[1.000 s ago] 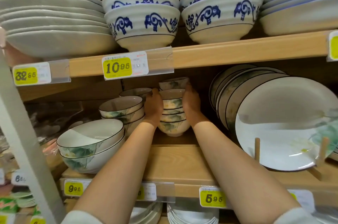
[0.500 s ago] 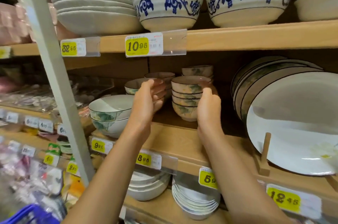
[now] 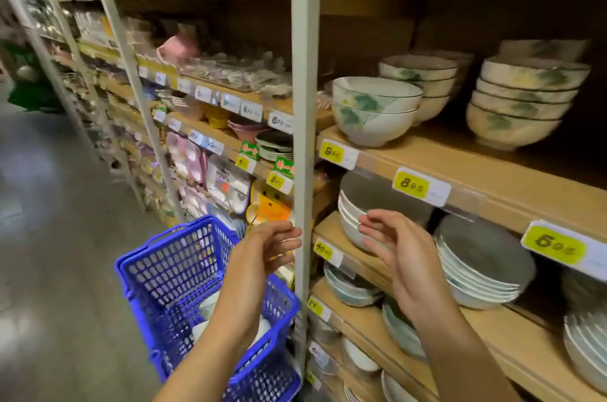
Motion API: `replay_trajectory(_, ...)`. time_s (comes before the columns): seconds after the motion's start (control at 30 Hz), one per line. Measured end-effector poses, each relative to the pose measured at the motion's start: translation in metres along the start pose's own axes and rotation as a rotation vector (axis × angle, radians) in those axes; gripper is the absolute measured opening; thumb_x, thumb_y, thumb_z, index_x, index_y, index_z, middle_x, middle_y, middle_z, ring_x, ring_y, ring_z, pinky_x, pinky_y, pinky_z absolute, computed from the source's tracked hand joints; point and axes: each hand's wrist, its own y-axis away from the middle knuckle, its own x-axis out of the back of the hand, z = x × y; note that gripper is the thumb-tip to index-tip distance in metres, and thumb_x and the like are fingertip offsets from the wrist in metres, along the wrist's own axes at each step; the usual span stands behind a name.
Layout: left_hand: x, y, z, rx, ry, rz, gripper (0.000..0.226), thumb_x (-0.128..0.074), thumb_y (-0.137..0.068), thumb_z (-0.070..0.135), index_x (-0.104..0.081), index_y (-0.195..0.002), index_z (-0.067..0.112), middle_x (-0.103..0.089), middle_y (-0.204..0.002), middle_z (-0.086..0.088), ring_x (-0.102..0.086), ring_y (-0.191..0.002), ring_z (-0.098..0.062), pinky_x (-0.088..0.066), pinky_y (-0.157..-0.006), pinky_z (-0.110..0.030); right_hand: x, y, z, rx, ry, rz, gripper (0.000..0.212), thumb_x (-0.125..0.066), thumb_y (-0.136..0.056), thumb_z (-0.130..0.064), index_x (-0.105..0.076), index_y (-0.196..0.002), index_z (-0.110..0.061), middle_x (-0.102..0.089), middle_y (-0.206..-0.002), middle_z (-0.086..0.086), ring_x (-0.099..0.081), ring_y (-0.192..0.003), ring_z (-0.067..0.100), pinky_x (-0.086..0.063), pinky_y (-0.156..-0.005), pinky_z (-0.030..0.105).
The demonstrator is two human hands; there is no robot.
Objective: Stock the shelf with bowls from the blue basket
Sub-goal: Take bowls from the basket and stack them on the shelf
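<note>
A blue basket [image 3: 170, 273] stands on the floor at lower left, with pale bowls [image 3: 207, 306] partly hidden inside behind my left arm. My left hand [image 3: 262, 254] hovers over the basket's right side, fingers loosely bent, holding nothing. My right hand [image 3: 400, 257] is level with it, in front of the lower shelves, also empty with fingers relaxed. On the wooden shelf [image 3: 460, 165] above stands the stack of small leaf-patterned bowls [image 3: 522, 99], with similar stacks [image 3: 423, 83] and larger bowls [image 3: 374, 109] to its left.
A grey metal upright [image 3: 303, 106] rises between my hands and the shelf front. Stacked plates [image 3: 483, 263] and bowls [image 3: 351, 286] fill the lower shelves at right. Shelves of packaged goods [image 3: 210, 158] run along the aisle at left. Grey floor [image 3: 49, 237] lies left of the basket.
My hands let go of the small bowl stack on the shelf and drew back and down, both empty. The view swung left and down, bringing the blue basket into sight.
</note>
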Motion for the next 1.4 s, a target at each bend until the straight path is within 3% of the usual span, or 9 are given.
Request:
replay_trajectory(0.17, 0.120, 0.020, -0.013, 0.134, -0.013, 0.253, 0.031, -0.037, -0.096, 0.010, -0.067, -0.089, 0.008, -0.074, -0.089, -0.012, -0.067, -0.080, -0.021, -0.051, -0.074, -0.029, -0.080, 0.028, 0.097, -0.281, 0.154, -0.157, 0.024, -0.048, -0.095, -0.011, -0.069, -0.084, -0.010, -0.074, -0.084, 0.011, -0.071, -0.080, 0.021, -0.054, -0.077, 0.032)
replay_trajectory(0.27, 0.181, 0.031, -0.019, 0.191, -0.012, 0.358, 0.029, -0.038, -0.095, 0.008, -0.064, -0.084, 0.009, -0.071, -0.084, -0.011, -0.063, -0.072, -0.019, -0.050, -0.063, -0.023, -0.124, 0.042, 0.147, -0.402, 0.221, -0.225, 0.022, -0.048, -0.095, -0.014, -0.067, -0.084, -0.011, -0.073, -0.080, 0.008, -0.067, -0.073, 0.018, -0.051, -0.073, 0.029)
replay_trajectory(0.33, 0.219, 0.037, -0.023, 0.225, -0.042, 0.397, 0.030, -0.036, -0.096, 0.007, -0.063, -0.084, 0.010, -0.070, -0.083, -0.010, -0.061, -0.070, -0.018, -0.048, -0.060, -0.021, -0.150, 0.048, 0.178, -0.468, 0.264, -0.260, 0.021, -0.048, -0.095, -0.015, -0.066, -0.086, -0.012, -0.071, -0.079, 0.006, -0.066, -0.071, 0.016, -0.049, -0.069, 0.027)
replay_trajectory(0.57, 0.317, 0.028, -0.044, 0.383, -0.152, 0.468, 0.032, -0.031, -0.097, 0.013, -0.061, -0.085, 0.013, -0.068, -0.086, -0.006, -0.060, -0.077, -0.019, -0.043, -0.072, -0.030, -0.210, 0.041, 0.269, -0.643, 0.383, -0.271, 0.017, -0.050, -0.092, -0.016, -0.064, -0.082, -0.013, -0.070, -0.083, 0.006, -0.066, -0.075, 0.016, -0.050, -0.070, 0.030)
replay_trajectory(0.67, 0.345, 0.005, -0.055, 0.438, -0.171, 0.469, 0.031, -0.033, -0.096, 0.014, -0.062, -0.086, 0.013, -0.069, -0.083, -0.004, -0.062, -0.075, -0.018, -0.044, -0.072, -0.030, -0.231, 0.021, 0.301, -0.692, 0.412, -0.228, 0.017, -0.050, -0.093, -0.015, -0.063, -0.083, -0.014, -0.068, -0.086, 0.007, -0.064, -0.074, 0.015, -0.048, -0.064, 0.027)
replay_trajectory(0.83, 0.378, -0.071, -0.078, 0.549, -0.255, 0.383, 0.026, -0.037, -0.095, 0.017, -0.063, -0.092, 0.012, -0.070, -0.084, -0.004, -0.063, -0.081, -0.020, -0.045, -0.075, -0.031, -0.256, -0.028, 0.358, -0.772, 0.451, -0.140, 0.020, -0.046, -0.096, -0.014, -0.059, -0.081, -0.014, -0.064, -0.100, 0.013, -0.062, -0.084, 0.023, -0.045, -0.066, 0.028)
replay_trajectory(1.17, 0.398, -0.225, -0.103, 0.703, -0.458, 0.132, 0.026, -0.038, -0.094, 0.014, -0.064, -0.092, 0.008, -0.065, -0.088, -0.009, -0.058, -0.077, -0.021, -0.043, -0.062, -0.025, -0.267, -0.118, 0.419, -0.875, 0.453, 0.133, 0.028, -0.046, -0.098, -0.018, -0.051, -0.071, -0.011, -0.051, -0.069, 0.007, -0.046, -0.057, 0.019, -0.029, -0.054, 0.025)
replay_trajectory(1.4, 0.374, -0.303, -0.159, 0.899, -0.543, -0.051, 0.030, -0.032, -0.101, 0.020, -0.056, -0.085, 0.013, -0.063, -0.079, -0.006, -0.057, -0.066, -0.018, -0.037, -0.060, -0.027, -0.263, -0.138, 0.442, -0.914, 0.443, 0.350, 0.024, -0.053, -0.097, -0.031, -0.051, -0.079, -0.016, -0.049, -0.075, 0.003, -0.048, -0.067, 0.018, -0.043, -0.068, 0.031)
